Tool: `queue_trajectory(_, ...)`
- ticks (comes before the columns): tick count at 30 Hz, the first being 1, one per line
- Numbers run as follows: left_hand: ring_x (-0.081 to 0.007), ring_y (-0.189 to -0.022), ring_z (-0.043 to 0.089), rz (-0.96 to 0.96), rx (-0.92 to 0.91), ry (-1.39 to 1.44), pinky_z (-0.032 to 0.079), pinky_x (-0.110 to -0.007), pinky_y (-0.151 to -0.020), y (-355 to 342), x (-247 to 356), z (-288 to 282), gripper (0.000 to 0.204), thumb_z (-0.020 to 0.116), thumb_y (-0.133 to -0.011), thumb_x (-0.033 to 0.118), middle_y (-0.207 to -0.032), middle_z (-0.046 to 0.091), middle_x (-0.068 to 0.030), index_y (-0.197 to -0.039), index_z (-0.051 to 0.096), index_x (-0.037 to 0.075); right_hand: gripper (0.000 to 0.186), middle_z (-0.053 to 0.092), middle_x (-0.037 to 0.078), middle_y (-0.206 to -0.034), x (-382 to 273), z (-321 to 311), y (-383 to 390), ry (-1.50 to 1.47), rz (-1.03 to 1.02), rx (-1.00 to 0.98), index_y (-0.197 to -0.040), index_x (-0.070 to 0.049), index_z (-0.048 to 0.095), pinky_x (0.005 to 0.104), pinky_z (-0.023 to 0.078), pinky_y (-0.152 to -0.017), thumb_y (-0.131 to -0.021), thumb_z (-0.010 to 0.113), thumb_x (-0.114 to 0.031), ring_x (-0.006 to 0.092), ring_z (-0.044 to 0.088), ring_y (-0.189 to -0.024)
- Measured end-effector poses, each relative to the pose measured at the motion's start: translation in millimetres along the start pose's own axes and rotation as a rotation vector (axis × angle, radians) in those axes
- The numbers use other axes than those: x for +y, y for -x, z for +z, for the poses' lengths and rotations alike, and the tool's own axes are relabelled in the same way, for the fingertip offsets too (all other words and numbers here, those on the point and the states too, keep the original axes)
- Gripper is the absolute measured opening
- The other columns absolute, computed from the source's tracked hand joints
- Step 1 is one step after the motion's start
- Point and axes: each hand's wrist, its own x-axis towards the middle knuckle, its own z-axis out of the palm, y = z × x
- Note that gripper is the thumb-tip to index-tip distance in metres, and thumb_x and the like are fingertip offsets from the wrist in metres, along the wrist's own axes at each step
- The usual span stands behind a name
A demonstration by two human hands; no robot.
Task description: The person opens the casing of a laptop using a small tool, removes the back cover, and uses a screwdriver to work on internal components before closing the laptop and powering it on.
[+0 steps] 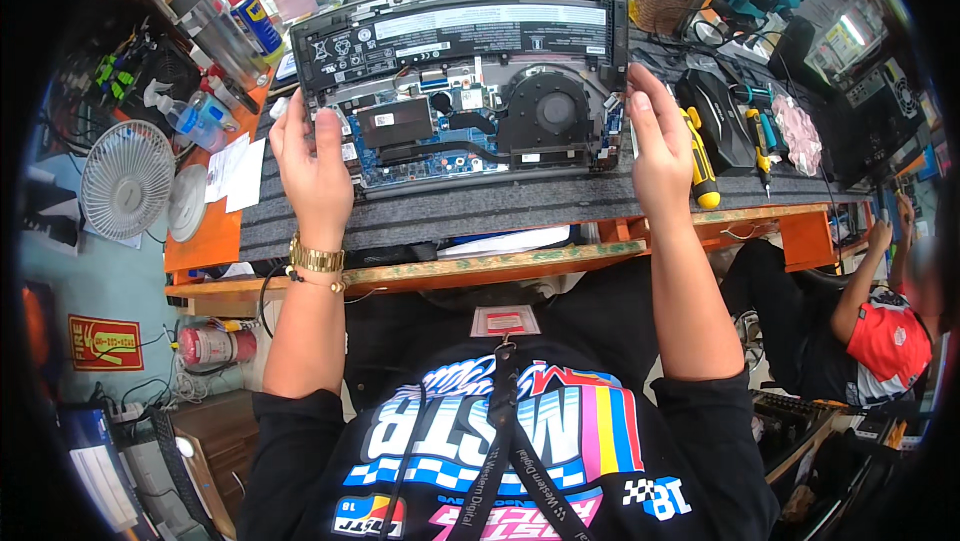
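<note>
At the left, your left hand [312, 166] is partly closed on the side of the opened laptop base [465, 99], thumb toward its inner face and fingers along the outer edge. The laptop base is in front of you at the bench [212, 241], its insides bare: blue circuit board [458, 163] with a dark rectangular module [397, 127], long black battery [460, 33] across the far side, round black fan [548, 109] toward the right. At its right edge your right hand [660, 131] is loosely curved, fingers barely bent, though you cannot tell whether it grips.
</note>
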Motion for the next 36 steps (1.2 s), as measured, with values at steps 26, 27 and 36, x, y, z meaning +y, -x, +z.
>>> queue_trajectory(26,-0.0174,-0.123,0.055,0.101,0.093,0.164,0.048,-0.035,-0.103,45,22,-28,0.06,0.04,-0.12,0.037,-0.139,0.058,-0.0113,-0.16,0.049,-0.006,0.049,0.057,0.022,-0.16,-6,-17,43,-0.141,-0.155,0.034,-0.157,0.009,0.051,0.0424,0.048,-0.119,-0.116,0.05,-0.017,0.0283,0.056,-0.146)
queue_trajectory(27,-0.0174,-0.123,0.055,0.1,0.092,0.166,0.048,-0.035,-0.103,45,22,-28,0.06,0.04,-0.12,0.037,-0.139,0.058,-0.0113,-0.16,0.049,-0.006,0.049,0.057,0.022,-0.16,-7,-18,43,-0.139,-0.154,0.035,-0.157,0.009,0.051,0.0424,0.048,-0.119,-0.116,0.05,-0.017,0.0283,0.056,-0.146)
queue_trajectory(36,-0.0195,-0.124,0.056,-0.021,0.102,0.319,0.05,-0.038,-0.104,46,21,-31,0.048,0.04,-0.12,0.029,-0.138,0.058,-0.0123,-0.153,0.05,-0.004,0.044,0.062,0.016,-0.152,-9,-25,44,0.03,-0.197,0.044,-0.153,0.007,0.056,0.0402,0.052,-0.113,-0.112,0.057,-0.009,0.0232,0.06,-0.138)
